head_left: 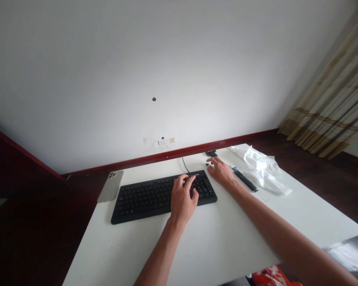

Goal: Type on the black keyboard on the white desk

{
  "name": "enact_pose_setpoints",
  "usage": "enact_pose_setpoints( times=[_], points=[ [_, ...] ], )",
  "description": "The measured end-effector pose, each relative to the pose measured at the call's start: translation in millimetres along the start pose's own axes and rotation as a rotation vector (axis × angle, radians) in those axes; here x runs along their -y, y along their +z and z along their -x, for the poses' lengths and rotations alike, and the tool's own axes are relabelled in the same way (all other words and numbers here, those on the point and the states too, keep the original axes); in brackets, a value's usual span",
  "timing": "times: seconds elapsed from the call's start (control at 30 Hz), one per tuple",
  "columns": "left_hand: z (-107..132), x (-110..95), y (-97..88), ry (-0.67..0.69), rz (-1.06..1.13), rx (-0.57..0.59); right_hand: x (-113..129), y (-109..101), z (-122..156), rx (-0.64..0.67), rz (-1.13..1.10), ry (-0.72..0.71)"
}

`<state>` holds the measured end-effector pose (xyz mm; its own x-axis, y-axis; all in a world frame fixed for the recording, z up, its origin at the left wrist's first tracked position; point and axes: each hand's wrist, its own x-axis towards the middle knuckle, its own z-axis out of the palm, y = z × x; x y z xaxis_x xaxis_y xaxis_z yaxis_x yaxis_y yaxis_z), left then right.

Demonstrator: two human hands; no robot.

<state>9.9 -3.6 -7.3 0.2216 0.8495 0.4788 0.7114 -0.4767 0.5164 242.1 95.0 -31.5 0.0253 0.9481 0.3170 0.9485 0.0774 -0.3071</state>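
Observation:
A black keyboard (149, 198) lies on the white table. My left hand (183, 198) rests over its right part, fingers bent and spread, thumb apart, holding nothing that I can see. Just right of the keyboard, my right hand (221, 171) reaches down with fingers curled together around a small black keycap (207, 164) at the fingertips. Several loose black keycaps (211, 153) lie beyond it near the far table edge. Beside my right hand is a slim black tool (245, 180) with a blue and white end and thin wire loops at the other.
A phone (111, 186) lies face down left of the keyboard. Crumpled white plastic (261, 169) covers part of the table's (214, 242) right side. A cable (185, 164) runs off the far edge. Behind are a wall with sockets (167, 141) and a curtain (331, 107).

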Motion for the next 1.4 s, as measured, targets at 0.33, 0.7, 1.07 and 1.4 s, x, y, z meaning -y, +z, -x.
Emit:
enact_pose_setpoints(
  times=[0.33, 0.7, 1.07, 1.4],
  points=[
    [-4.0, 15.7, -5.0, -0.039, -0.018, -0.06, -1.7, -2.3, 5.9, -0.013, -0.23, -0.129],
    [-4.7, 21.4, -5.2, -0.053, -0.012, -0.075, -34.1, -3.3, -8.1, 0.155, -0.397, -0.064],
    [-5.0, 17.4, -6.0, -0.021, -0.008, -0.054, -5.6, -32.6, -1.4, 0.23, -0.459, -0.225],
    [-6.8, 18.1, -6.2, -0.04, -0.027, -0.034, 45.6, -39.5, 23.3, 0.418, -0.689, -0.383]
  ],
)
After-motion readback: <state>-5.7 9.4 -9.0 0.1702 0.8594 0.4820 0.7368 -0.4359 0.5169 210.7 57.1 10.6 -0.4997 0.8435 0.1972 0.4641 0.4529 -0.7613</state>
